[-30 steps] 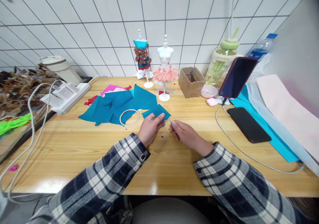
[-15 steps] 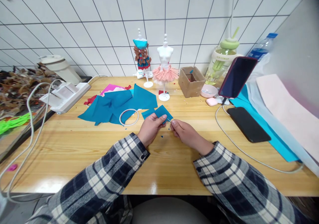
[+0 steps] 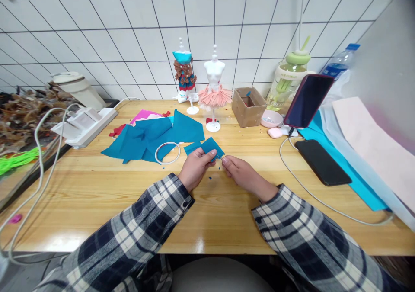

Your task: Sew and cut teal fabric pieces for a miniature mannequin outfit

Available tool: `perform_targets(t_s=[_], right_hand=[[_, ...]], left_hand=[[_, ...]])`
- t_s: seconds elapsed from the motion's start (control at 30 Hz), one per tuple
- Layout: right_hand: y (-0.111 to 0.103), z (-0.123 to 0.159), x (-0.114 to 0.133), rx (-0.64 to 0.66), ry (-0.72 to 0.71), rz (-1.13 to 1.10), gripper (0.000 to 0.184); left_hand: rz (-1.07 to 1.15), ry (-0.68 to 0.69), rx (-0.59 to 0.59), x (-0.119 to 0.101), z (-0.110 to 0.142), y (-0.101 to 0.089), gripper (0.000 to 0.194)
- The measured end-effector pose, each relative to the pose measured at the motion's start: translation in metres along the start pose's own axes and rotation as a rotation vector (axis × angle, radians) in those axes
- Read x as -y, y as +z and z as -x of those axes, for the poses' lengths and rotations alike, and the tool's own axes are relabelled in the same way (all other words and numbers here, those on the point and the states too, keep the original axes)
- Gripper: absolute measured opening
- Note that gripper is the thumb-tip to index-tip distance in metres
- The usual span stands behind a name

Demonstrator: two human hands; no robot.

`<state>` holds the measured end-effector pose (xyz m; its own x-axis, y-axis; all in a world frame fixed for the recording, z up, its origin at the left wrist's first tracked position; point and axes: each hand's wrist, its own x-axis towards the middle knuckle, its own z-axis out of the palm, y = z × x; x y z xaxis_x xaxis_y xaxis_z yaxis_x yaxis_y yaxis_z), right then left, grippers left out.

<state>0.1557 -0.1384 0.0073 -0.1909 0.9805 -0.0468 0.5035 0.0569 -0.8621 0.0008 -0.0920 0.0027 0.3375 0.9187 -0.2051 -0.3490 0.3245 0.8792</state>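
My left hand [image 3: 193, 167] pinches a small folded piece of blue crepe paper [image 3: 211, 146] between thumb and fingers, just above the table. My right hand [image 3: 240, 174] is closed on a thin, shiny pointed tool [image 3: 221, 157], too small to name for certain. Its tip meets the right edge of the folded paper. Most of the tool is hidden in my fingers. Larger blue sheets [image 3: 142, 140] lie to the left, with a white ring [image 3: 156, 154] on their front edge. Tiny blue scraps [image 3: 210, 178] dot the table below my hands.
Behind my hands stand a mini mannequin in a pink skirt [image 3: 214, 73] and a second dressed one [image 3: 184, 73]. A cardboard box [image 3: 248, 112], a pink dish [image 3: 271, 118], a propped phone [image 3: 308, 101] and a flat phone [image 3: 323, 162] are rightward. A power strip [image 3: 84, 127] sits left.
The right hand's thin tool has come up to the paper's right edge. The folded paper has tilted slightly in my left hand. Both hands are otherwise nearly still.
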Motion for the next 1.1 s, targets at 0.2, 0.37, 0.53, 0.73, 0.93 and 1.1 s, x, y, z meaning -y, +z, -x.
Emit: perform_targets(t_s=[0.2,0.37,0.53,0.73,0.93,1.1], right_hand=[[0.001,-0.001,-0.002,-0.005,-0.003,0.019,0.035],[-0.006,-0.002,-0.005,-0.022,-0.015,0.129,0.039],[-0.016,-0.001,-0.005,-0.113,0.036,0.358,0.036],[-0.044,-0.004,-0.018,-0.346,-0.074,0.414,0.032],[-0.166,-0.005,-0.063,-1.118,0.174,0.301,0.064],[-0.199,-0.032,-0.088,-1.119,0.372,0.277,0.111]], left_hand=[[0.009,0.005,-0.003,0.002,-0.001,0.000,0.025],[-0.099,0.115,-0.112,-0.004,0.002,0.000,0.023],[-0.525,0.520,-0.221,-0.023,0.006,-0.008,0.017],[-0.531,0.363,-0.172,-0.016,-0.006,-0.021,0.024],[-0.608,0.331,-0.129,-0.010,-0.012,-0.023,0.026],[-0.712,0.324,-0.165,-0.013,-0.013,-0.020,0.025]])
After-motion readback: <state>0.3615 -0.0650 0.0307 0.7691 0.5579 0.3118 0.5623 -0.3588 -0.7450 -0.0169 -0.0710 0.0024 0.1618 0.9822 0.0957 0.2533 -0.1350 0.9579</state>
